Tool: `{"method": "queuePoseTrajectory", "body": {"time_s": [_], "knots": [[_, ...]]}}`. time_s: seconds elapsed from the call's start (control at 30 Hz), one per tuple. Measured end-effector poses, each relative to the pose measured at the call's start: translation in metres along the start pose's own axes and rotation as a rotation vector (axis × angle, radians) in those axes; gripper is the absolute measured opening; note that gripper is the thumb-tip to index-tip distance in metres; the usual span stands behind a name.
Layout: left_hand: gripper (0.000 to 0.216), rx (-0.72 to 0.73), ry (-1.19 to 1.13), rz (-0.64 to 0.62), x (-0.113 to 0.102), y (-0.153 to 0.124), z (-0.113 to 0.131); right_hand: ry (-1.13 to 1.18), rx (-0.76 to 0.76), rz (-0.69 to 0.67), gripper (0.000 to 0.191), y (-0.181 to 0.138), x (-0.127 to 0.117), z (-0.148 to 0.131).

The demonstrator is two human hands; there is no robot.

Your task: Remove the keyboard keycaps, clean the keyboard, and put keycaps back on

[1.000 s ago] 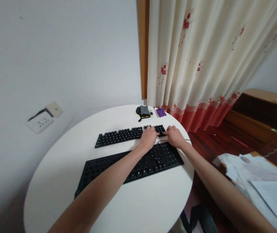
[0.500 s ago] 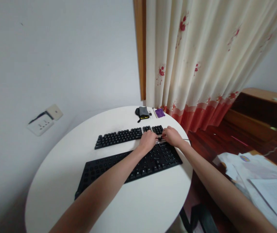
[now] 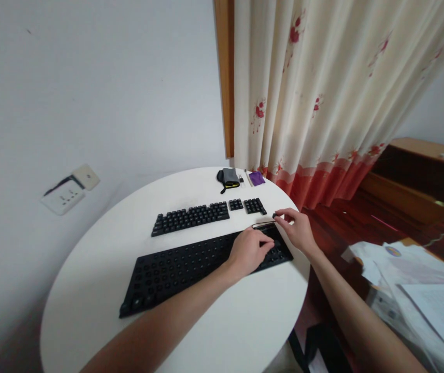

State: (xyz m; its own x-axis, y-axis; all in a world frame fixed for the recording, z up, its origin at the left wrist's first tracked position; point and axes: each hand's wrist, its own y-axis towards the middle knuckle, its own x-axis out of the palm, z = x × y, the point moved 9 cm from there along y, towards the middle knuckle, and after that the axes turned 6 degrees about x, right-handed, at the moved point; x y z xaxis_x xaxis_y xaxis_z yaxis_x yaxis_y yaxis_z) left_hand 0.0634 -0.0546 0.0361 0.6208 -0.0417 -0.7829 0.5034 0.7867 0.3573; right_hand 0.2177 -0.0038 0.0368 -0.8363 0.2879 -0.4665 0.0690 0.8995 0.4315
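"Pale wall at left with a socket plate [image 3: 64, 197]; flowered curtain [image 3: 303, 103] behind; round white table [image 3: 214, 331] before me. What else do you log around it?"

"Far edge: a grey and black pouch [image 3: 230, 177], with a purple packet [image 3: 256, 178] near it on the right. Papers [image 3: 412, 269] lie off to the right, beyond the table's edge."

"Obstructions?"

"My left forearm [image 3: 190, 305] crosses the front edge of the black keyboard [image 3: 171, 272], and my left hand [image 3: 247, 251] hides part of its right half. A thin cable [image 3: 264, 224] runs along the keyboard's far side."

"Position of the pieces relative to your hands?"

"Three groups of black keys [image 3: 192, 216] lie beyond the keyboard, largest at left, smallest in the middle. My right hand [image 3: 297, 230] is just right of the nearest group, thumb and forefinger pinched on a small black piece [image 3: 274, 216]."

"And the left?"

"Over the keyboard's right end, thumb and fingers drawn close together. Cannot tell whether they grip anything; dark on dark there."
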Motion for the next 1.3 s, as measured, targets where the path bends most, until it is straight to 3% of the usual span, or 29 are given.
{"method": "queuePoseTrajectory", "body": {"time_s": [0.17,0.37,0.73,1.07,1.3], "knots": [[0.016,0.034,-0.032,-0.048,0.017,-0.017,0.010,0.122,0.162,0.001,0.025,-0.045,-0.013,0.024],[0.016,0.094,-0.087,-0.017,0.013,-0.021,0.015,0.208,0.242,-0.012,0.025,-0.083,-0.021,0.035],[0.017,0.134,-0.037,-0.022,0.013,-0.027,0.020,0.206,0.209,-0.016,0.021,-0.098,-0.021,0.024],[0.026,0.216,0.202,-0.059,0.018,-0.032,0.036,0.070,-0.013,-0.202,0.014,-0.097,-0.011,0.002],[0.023,0.208,0.220,-0.058,0.021,-0.032,0.034,-0.034,-0.178,-0.298,0.020,-0.094,-0.007,-0.013]]}}
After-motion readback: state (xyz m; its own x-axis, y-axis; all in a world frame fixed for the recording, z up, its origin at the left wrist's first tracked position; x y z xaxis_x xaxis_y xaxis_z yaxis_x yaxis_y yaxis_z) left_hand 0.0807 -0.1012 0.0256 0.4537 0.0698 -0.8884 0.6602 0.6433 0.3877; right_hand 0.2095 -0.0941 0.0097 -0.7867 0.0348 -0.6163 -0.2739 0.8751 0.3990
